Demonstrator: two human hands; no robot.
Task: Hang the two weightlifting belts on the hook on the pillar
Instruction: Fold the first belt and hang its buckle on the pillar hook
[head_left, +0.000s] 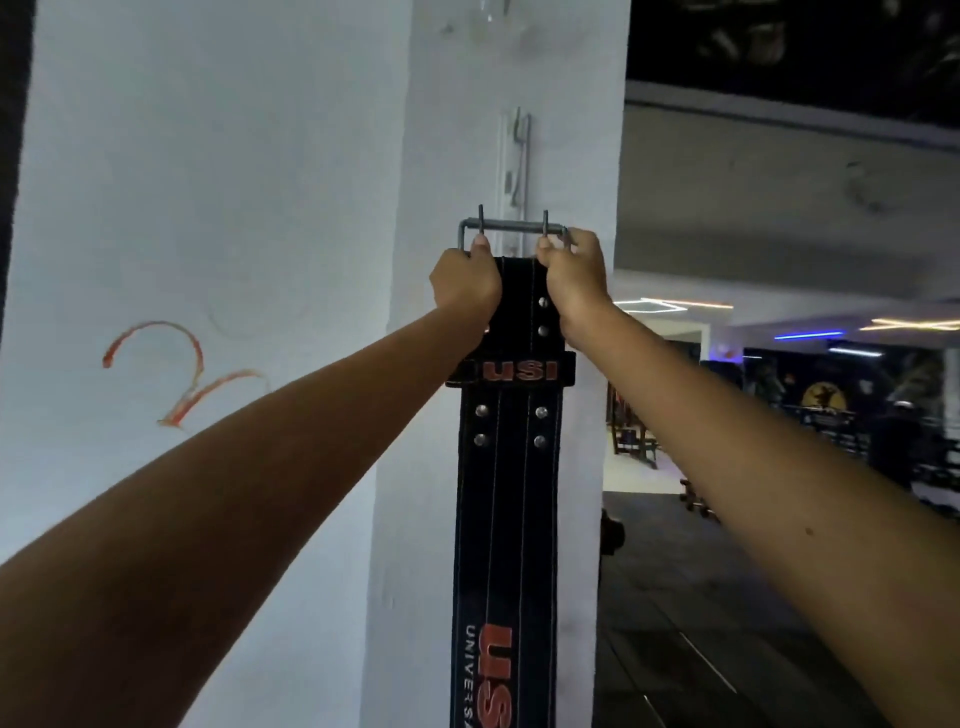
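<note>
A black weightlifting belt (506, 493) with red USI lettering hangs straight down in front of the white pillar (571, 130). Its grey metal buckle (511, 228), with two prongs pointing up, is at the top. My left hand (465, 283) grips the buckle's left side and my right hand (574, 275) grips its right side, both arms raised. A metal hook (519, 156) on a white strip is fixed to the pillar just above the buckle. Only one belt is in view.
A white wall (208, 208) with a red painted mark (176, 374) lies to the left of the pillar. To the right opens a dim gym floor (701, 597) with equipment and ceiling lights in the distance.
</note>
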